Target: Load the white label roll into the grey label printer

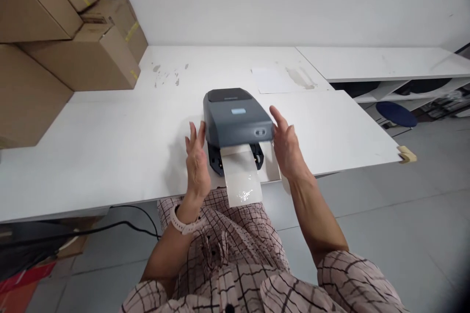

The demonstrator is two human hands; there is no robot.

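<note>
A dark grey label printer (238, 115) stands near the front edge of the white table, a light-blue label on its top. Its lid sits raised at the front, leaving part of the black base showing. A strip of pale glossy label paper (242, 181) hangs out of the front, past the table edge. My left hand (197, 161), fingers stretched out and apart, is against the printer's left side. On the other side, my right hand (288, 146) is open along the lid's right front corner; some of its fingers are hidden.
Cardboard boxes (91, 54) are stacked at the left back. A white sheet of paper (270, 80) lies behind the printer to the right. White shelving (396, 66) and a blue stool (396, 113) stand farther right. A black cable (121, 224) hangs below the table at left.
</note>
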